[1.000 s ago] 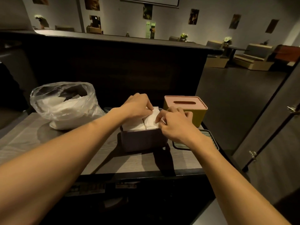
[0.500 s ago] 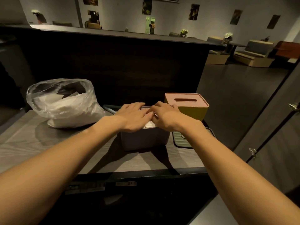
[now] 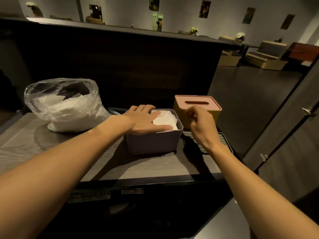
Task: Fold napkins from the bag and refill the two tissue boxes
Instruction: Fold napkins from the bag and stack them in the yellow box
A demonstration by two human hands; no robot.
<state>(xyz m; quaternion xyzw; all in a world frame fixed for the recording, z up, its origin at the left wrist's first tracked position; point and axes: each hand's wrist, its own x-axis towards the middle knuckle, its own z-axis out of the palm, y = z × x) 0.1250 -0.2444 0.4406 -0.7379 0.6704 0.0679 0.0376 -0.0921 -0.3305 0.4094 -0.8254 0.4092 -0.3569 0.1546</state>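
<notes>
An open purple tissue box [image 3: 151, 143] stands mid-table, filled with white folded napkins [image 3: 166, 119]. My left hand [image 3: 144, 120] lies flat on the napkins, fingers straight, pressing them down. My right hand [image 3: 201, 124] hovers just right of the box with fingers loosely curled, holding nothing that I can see. Behind it sits a yellow tissue box with a pink slotted lid [image 3: 197, 105], closed. A clear plastic bag [image 3: 63, 104] of white napkins sits at the left.
A ribbed greenish lid [image 3: 222, 141] lies flat on the table under my right wrist, at the right edge. A dark counter wall rises right behind the boxes. The wood-grain table [image 3: 51, 152] ends at a dark front edge.
Both hands were pressing on the napkins in the purple box. Now my right hand has lifted off and moved right, while my left hand stays flat on the napkins.
</notes>
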